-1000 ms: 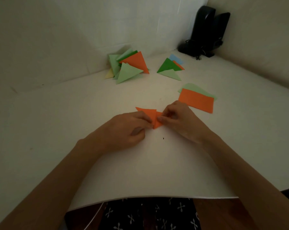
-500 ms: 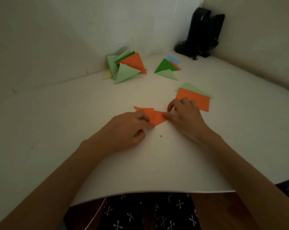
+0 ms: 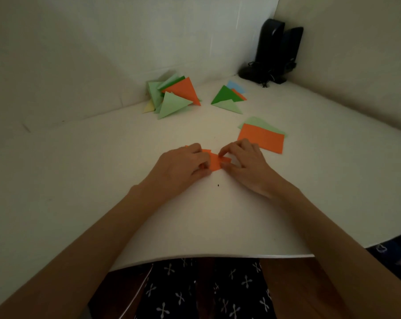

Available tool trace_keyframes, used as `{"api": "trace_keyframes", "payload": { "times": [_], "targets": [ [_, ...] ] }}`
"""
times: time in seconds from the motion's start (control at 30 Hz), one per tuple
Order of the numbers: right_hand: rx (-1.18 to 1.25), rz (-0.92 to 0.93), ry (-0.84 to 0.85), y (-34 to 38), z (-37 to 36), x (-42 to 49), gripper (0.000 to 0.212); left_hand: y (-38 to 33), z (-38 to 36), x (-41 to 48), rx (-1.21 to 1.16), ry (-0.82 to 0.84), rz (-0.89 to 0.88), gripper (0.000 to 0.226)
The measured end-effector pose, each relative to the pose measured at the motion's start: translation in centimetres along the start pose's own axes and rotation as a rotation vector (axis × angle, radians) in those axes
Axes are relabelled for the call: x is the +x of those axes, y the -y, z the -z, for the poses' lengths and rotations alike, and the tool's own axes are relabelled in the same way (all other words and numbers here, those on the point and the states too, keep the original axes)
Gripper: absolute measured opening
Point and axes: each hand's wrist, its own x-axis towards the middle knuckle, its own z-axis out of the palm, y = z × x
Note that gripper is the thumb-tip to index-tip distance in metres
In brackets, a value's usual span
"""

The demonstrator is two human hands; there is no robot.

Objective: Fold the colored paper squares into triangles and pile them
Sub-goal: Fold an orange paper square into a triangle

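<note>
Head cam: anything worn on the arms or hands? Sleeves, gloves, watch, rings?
Left hand and right hand: no gloves, rings or watch showing. Left forearm and right forearm: bare to the frame edge, no sleeves. Lap garment: black with white cross-shaped marks.

Left grip (image 3: 183,168), right grip (image 3: 243,166): fingers curled, adjacent.

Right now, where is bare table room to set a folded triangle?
Bare: the table left of the left hand, and the strip along its near edge. Crowded far side: larger triangle pile, smaller triangle pile, unfolded paper stack.
</note>
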Motion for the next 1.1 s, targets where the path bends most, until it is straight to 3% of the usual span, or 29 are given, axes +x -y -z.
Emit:
{"api": "trace_keyframes", "payload": {
  "times": [0.17,0.33,0.43,0.53,0.67,0.83,0.97,1.1],
  "targets": [
    [0.068,0.170,-0.079,0.1,0.0,-0.9,0.037,0.2,-0.5,-0.5,-0.039,0.016,-0.035,0.048],
    [-0.146,0.439,-0.160,-0.2,0.3,-0.6,0.019,0.7,0.0,-0.8,-0.074,0.036,-0.018,0.040],
    [-0.312,0.565,-0.186,0.3,0.1,-0.9,0.017,1.1,-0.2,-0.8,0.055,-0.048,-0.035,0.030],
    [-0.322,0.622,-0.202,1.2,-0.3,-1.2,0.014,0.6,-0.3,-0.9,0.051,-0.090,0.017,0.033],
    [-0.120,0.457,-0.142,1.5,-0.1,-1.3,0.021,0.7,-0.1,-1.1,-0.130,-0.094,0.102,0.030],
    [0.380,0.028,-0.105,1.9,0.4,-0.3,0.006,1.0,-0.8,-0.5,-0.358,-0.154,0.363,0.017],
    [0.374,-0.131,-0.176,2.3,-0.4,0.8,0.010,0.9,-1.3,0.5,-0.351,-0.161,0.493,0.020],
    [0.247,-0.169,-0.215,2.9,-0.7,0.6,0.017,0.5,-1.3,0.9,-0.281,-0.112,0.523,0.023]
  ]
}}
